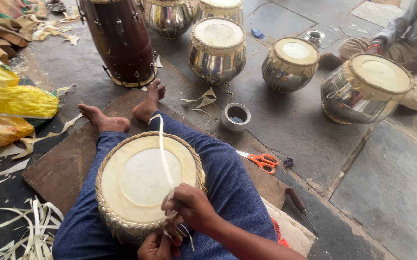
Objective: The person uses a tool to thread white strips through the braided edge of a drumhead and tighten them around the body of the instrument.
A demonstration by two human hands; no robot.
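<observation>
As the drum (146, 180) faces up | right hand (191, 206) grip pinches strap (164, 154), running away from person; left hand (156, 246) grip unclear

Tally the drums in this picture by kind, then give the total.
Metal-bodied drums with skin heads on the floor: 5
Dark wooden barrel drum: 1
Drum with braided rim in the person's lap: 1
Total: 7
</observation>
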